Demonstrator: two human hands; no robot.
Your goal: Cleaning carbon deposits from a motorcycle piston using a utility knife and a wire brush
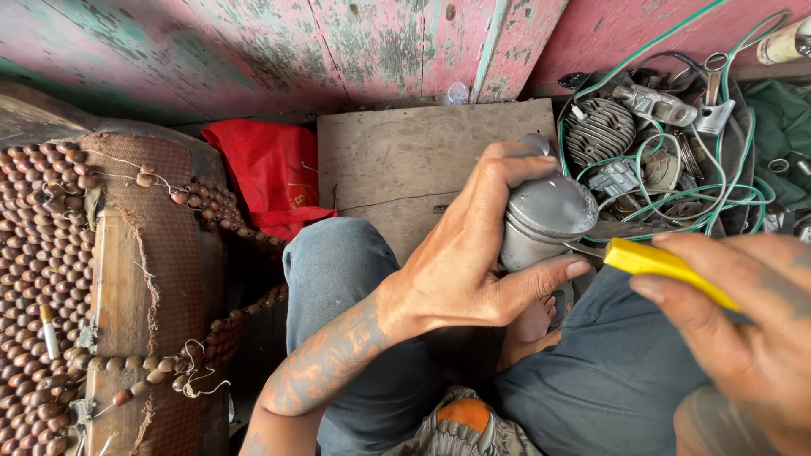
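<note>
Your left hand [473, 262] clamps the grey piston [545, 219], crown tilted toward one o'clock. Your right hand [743, 329] grips the yellow-handled tool [667, 266], its shaft running toward ten o'clock, tip meeting the piston's lower edge.

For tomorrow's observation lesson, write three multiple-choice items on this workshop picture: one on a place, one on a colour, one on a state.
1. Where does the red cloth lie?
A. left of the wooden board
B. on the knee
C. among the wires

2. What colour is the tool handle in the right hand?
A. green
B. yellow
C. red

3. How is the metal piston held?
A. lying on the board
B. hanging from a wire
C. gripped in the left hand

Answers: 1 A, the cloth lies beside the board's left edge. 2 B, the handle is bright yellow. 3 C, fingers wrap around it.
</note>
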